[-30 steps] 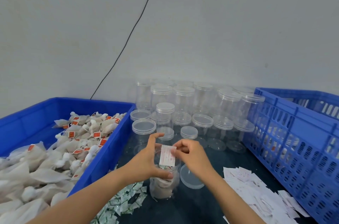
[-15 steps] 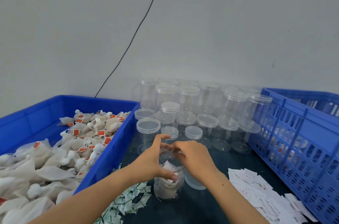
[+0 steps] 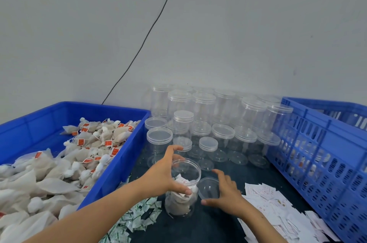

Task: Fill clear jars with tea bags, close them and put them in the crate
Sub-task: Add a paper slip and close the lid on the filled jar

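Fingers of the left hand (image 3: 163, 177) are curled round the open, part-filled jar (image 3: 183, 187) near centre on the bench (image 3: 218, 225); light, slippery plastic, best gripped mid-wall. Right hand (image 3: 226, 196), spread, hovers at its lid (image 3: 209, 187).

left hand (image 3: 164, 178) curled in a grip, thumb forward, right hand (image 3: 228, 197) spread, fingers relaxed, both forearms extended
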